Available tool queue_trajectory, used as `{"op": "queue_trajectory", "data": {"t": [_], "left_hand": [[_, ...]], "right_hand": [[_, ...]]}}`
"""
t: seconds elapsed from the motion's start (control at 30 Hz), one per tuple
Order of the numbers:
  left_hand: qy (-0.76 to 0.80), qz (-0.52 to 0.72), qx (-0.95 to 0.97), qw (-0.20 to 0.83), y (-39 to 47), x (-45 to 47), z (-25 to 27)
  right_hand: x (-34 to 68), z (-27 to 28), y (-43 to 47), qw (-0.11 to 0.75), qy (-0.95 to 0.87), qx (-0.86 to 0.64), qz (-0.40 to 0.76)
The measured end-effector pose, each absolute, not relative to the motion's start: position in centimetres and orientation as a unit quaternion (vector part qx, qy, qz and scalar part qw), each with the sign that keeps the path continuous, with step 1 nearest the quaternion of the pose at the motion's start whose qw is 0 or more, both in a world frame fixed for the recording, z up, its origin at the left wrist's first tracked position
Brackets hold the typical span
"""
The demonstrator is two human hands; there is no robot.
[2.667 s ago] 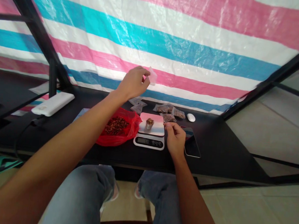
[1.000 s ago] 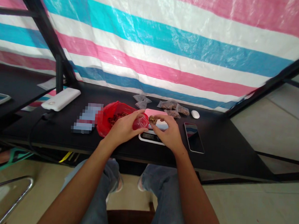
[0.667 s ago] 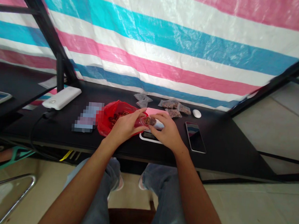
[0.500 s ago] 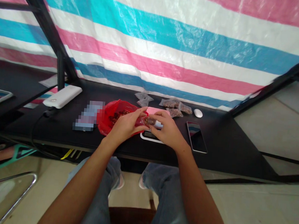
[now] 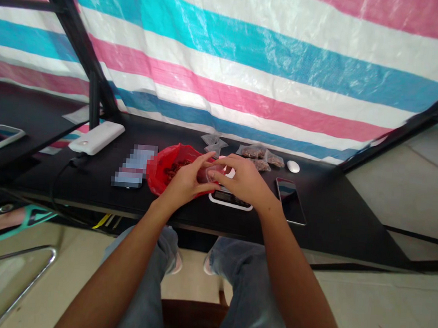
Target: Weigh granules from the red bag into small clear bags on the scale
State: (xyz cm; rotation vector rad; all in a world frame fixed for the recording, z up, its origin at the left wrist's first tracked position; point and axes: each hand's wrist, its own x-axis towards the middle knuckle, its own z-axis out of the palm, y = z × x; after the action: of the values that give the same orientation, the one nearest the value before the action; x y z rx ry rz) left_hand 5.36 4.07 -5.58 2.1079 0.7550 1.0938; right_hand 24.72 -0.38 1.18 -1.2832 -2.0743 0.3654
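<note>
A small clear plastic bag is held between my two hands, at the right rim of an open red plastic bag. My left hand grips the small bag from the left, thumb below and fingers above. From the right, my right hand closes its fingers on the same bag and partly hides it. Dark reddish-brown pieces lie inside the red bag. Below my right hand sits a white kitchen scale with a dark display; its upper part is covered by that hand.
Filled clear packets and flat clear bags lie behind my hands. A white mouse and a phone are at the right. Leftward are a blurred-out device and a white power bank. A striped sheet hangs behind.
My right hand has shifted left over the small bag, closer to my left hand, and now hides the brown contents. More of the scale shows. The view has moved slightly.
</note>
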Motion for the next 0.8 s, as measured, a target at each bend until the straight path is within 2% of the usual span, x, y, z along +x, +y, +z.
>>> {"op": "queue_trajectory", "data": {"t": [0.17,0.3,0.4,0.53,0.63,0.8], "left_hand": [[0.329,0.473,0.76,0.299,3.8,5.6,-4.9],[0.324,0.492,0.751,0.297,3.9,5.8,-5.2],[0.319,0.481,0.762,0.295,3.7,6.0,-5.4],[0.316,0.477,0.767,0.292,3.5,5.9,-5.3],[0.308,0.491,0.768,0.272,4.3,5.6,-4.6],[0.346,0.504,0.763,0.21,8.5,6.0,-1.9]], "right_hand": [[23.3,4.3,-0.1,0.316,-0.818,-0.468,0.111],[23.3,5.2,-0.4,0.331,-0.81,-0.459,0.153],[24.0,4.5,-0.7,0.371,-0.78,-0.462,0.204],[25.9,1.8,-0.8,0.465,-0.721,-0.453,0.242],[28.0,-1.0,-0.6,0.493,-0.688,-0.496,0.195],[30.3,-4.1,-0.1,0.415,-0.69,-0.587,0.085]]}}
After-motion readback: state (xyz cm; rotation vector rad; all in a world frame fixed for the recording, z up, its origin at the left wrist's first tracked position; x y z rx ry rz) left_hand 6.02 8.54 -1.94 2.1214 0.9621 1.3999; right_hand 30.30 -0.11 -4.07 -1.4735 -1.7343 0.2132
